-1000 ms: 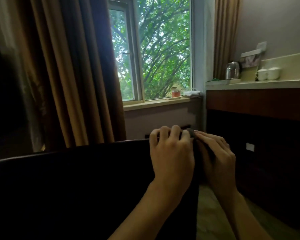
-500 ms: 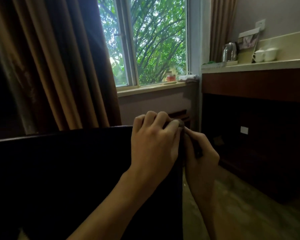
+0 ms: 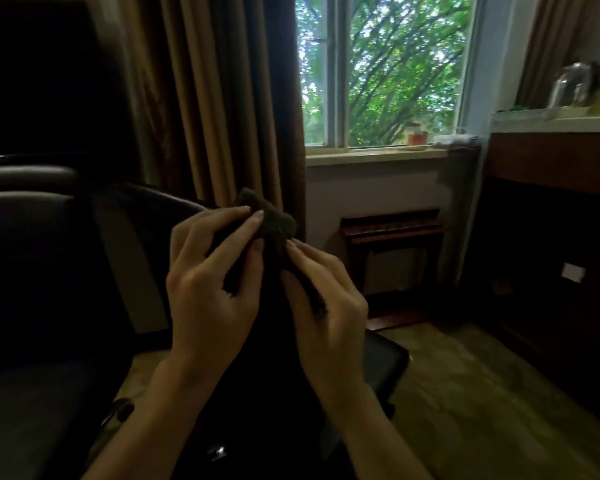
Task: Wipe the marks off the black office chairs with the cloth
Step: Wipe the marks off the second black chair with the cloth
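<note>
From the head view, the dark cloth (image 3: 269, 220) is held up in the air between both hands, in front of the curtain (image 3: 222, 98). The left hand (image 3: 212, 282) pinches it with thumb and fingers (image 3: 253, 220), and the right hand (image 3: 326, 299) pinches its lower edge. It looks soft, light and floppy, so I think bunching it in the palm holds best. A black office chair (image 3: 32, 237) stands at the left.

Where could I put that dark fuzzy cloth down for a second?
Bare room: the grey seat cushion of the office chair at left, and the window sill left of the small red cup. The counter holding the glass kettle looks crowded.
</note>
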Tool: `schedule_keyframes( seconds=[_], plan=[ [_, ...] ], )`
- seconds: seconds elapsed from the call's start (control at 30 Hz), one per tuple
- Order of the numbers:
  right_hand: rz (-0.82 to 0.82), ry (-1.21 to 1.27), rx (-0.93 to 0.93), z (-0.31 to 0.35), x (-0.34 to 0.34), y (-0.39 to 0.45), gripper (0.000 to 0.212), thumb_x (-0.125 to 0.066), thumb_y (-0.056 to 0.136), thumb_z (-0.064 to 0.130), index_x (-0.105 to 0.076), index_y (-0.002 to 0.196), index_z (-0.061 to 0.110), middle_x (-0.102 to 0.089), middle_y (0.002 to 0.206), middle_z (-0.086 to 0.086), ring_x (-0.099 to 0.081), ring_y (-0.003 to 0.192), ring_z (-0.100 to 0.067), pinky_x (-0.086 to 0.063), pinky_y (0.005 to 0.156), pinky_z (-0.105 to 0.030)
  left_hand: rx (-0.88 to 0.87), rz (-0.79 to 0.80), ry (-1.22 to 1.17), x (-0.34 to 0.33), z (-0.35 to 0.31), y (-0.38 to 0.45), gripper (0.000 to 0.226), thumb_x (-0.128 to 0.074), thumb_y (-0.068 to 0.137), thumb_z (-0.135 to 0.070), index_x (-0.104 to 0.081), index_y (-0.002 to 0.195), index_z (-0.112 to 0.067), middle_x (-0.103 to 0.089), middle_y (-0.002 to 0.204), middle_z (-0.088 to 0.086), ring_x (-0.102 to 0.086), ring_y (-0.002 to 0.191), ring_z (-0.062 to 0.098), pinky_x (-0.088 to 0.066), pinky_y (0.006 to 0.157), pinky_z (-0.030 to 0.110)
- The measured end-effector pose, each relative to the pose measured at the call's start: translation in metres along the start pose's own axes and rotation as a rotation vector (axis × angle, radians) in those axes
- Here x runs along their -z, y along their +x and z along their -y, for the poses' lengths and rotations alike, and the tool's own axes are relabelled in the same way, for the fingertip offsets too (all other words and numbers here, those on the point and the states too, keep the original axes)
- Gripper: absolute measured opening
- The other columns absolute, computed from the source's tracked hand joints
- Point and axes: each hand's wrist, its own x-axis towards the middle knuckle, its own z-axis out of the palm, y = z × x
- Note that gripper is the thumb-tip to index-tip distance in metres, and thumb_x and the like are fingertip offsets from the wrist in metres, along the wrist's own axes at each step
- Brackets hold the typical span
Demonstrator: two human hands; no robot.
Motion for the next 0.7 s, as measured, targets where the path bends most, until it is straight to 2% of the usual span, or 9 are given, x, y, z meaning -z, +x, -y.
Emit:
schedule_keyframes(
  seconds=[0.13, 0.3, 0.37, 0.43, 0.53, 0.57, 0.63, 0.7],
  plan=[
    [-0.003, -0.03, 0.075, -0.002, -0.056, -0.015, 0.03, -0.056, 0.096, 0.015, -0.063, 0.124, 0.006, -0.057, 0.127, 0.003, -0.056, 0.119, -0.016, -0.051, 0.096, -0.03, 0.196, -0.039, 0.006, 0.026, 0.021, -0.013, 0.034, -0.059, 0.095, -0.017, -0.063, 0.127, -0.005, -0.058, 0.128, 0.005, -0.055, 0.119, 0.018, -0.045, 0.1, 0.023],
    [0.121, -0.067, 0.117, -0.008, -0.106, -0.011, 0.028, -0.057, 0.096, 0.016, -0.064, 0.122, 0.006, -0.06, 0.125, -0.006, -0.055, 0.117, -0.018, -0.051, 0.096, -0.032, 0.386, -0.127, 0.017, 0.041, 0.05, -0.017, 0.038, -0.062, 0.095, -0.021, -0.058, 0.131, -0.008, -0.054, 0.129, 0.003, -0.05, 0.116, -0.006, -0.041, 0.097, 0.009],
    [0.199, -0.011, 0.038, -0.01, -0.121, 0.0, 0.027, -0.06, 0.095, 0.019, -0.065, 0.119, 0.008, -0.06, 0.123, -0.005, -0.056, 0.115, -0.015, -0.051, 0.095, -0.03, 0.492, -0.173, -0.01, 0.044, 0.064, -0.011, 0.037, -0.063, 0.094, -0.024, -0.058, 0.129, -0.013, -0.054, 0.126, -0.003, -0.05, 0.109, -0.013, -0.042, 0.093, 0.006],
    [0.226, 0.08, -0.099, -0.008, -0.134, 0.01, 0.023, -0.062, 0.093, 0.018, -0.067, 0.114, 0.01, -0.06, 0.118, -0.002, -0.057, 0.109, -0.008, -0.051, 0.093, -0.025, 0.599, -0.207, -0.061, 0.046, 0.08, -0.004, 0.034, -0.063, 0.094, -0.025, -0.059, 0.127, -0.019, -0.055, 0.123, -0.008, -0.052, 0.106, -0.013, -0.044, 0.091, 0.008],
    [0.239, 0.148, -0.264, -0.007, -0.158, 0.022, 0.021, -0.065, 0.091, 0.018, -0.064, 0.112, 0.015, -0.059, 0.111, 0.002, -0.058, 0.101, -0.004, -0.051, 0.089, -0.02, 0.683, -0.225, -0.092, 0.05, 0.104, 0.002, 0.029, -0.064, 0.093, -0.021, -0.06, 0.121, -0.023, -0.06, 0.119, -0.006, -0.059, 0.109, 0.003, -0.052, 0.096, 0.028],
    [0.258, 0.173, -0.332, -0.007, -0.168, 0.025, 0.025, -0.067, 0.09, 0.019, -0.062, 0.114, 0.016, -0.059, 0.112, 0.002, -0.059, 0.1, -0.004, -0.052, 0.089, -0.021, 0.698, -0.229, -0.077, 0.052, 0.11, 0.002, 0.028, -0.065, 0.092, -0.018, -0.061, 0.119, -0.022, -0.061, 0.116, -0.007, -0.059, 0.108, 0.005, -0.053, 0.095, 0.031],
    [0.291, 0.216, -0.467, -0.008, -0.185, 0.027, 0.033, -0.07, 0.086, 0.02, -0.057, 0.117, 0.02, -0.06, 0.113, 0.001, -0.06, 0.099, -0.004, -0.055, 0.088, -0.026, 0.723, -0.257, -0.042, 0.057, 0.12, -0.002, 0.026, -0.065, 0.09, -0.012, -0.061, 0.115, -0.02, -0.062, 0.109, -0.008, -0.059, 0.103, 0.002, -0.051, 0.095, 0.026],
    [0.33, 0.228, -0.547, -0.01, -0.199, 0.027, 0.04, -0.072, 0.084, 0.02, -0.055, 0.12, 0.023, -0.06, 0.116, 0.001, -0.06, 0.099, -0.003, -0.055, 0.088, -0.024, 0.748, -0.314, -0.022, 0.063, 0.126, -0.011, 0.025, -0.065, 0.088, -0.008, -0.061, 0.11, -0.019, -0.064, 0.108, -0.002, -0.06, 0.1, 0.004, -0.05, 0.093, 0.023]
  ],
)
